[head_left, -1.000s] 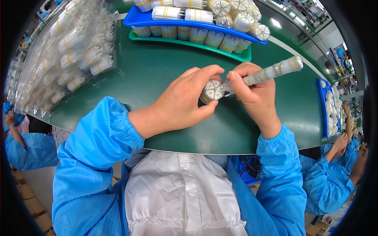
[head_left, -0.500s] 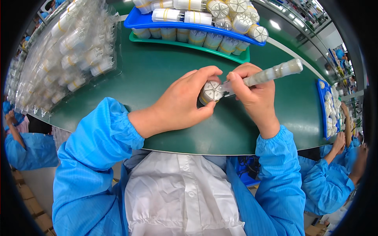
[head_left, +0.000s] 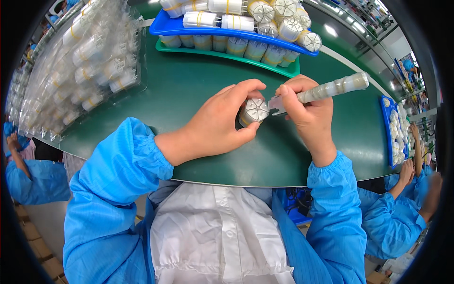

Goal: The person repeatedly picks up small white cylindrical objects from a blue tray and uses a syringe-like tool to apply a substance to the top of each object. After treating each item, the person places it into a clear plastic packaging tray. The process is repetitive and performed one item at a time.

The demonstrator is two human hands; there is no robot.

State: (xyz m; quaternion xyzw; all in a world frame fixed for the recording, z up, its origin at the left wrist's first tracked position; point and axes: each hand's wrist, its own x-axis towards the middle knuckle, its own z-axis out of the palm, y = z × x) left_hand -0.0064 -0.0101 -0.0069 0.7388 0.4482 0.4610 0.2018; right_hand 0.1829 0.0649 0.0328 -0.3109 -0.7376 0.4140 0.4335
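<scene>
My left hand point(head_left: 222, 113) curls its thumb and fingers round a short white cylinder point(head_left: 256, 111), whose round end, split into wedges by spokes, faces up. In my right hand point(head_left: 307, 109) is a slim tool with a pale, lumpy, wrapped handle point(head_left: 336, 88) and a flat notched metal tip point(head_left: 276, 105). That tip sits just to the right of the cylinder, with a small gap between them. Both hands are above the green tabletop point(head_left: 246, 165).
Ahead, a blue tray point(head_left: 189, 30) full of similar cylinders rests over a green tray point(head_left: 227, 56) of more. Clear plastic trays point(head_left: 137, 80) with banded cylinders are stacked at the left. Another blue tray point(head_left: 391, 137) stands at the right, near a co-worker's blue sleeve point(head_left: 392, 222).
My right hand has drawn the tool slightly right, so its tip has come away from the cylinder's end. My left hand has stayed almost still round the cylinder.
</scene>
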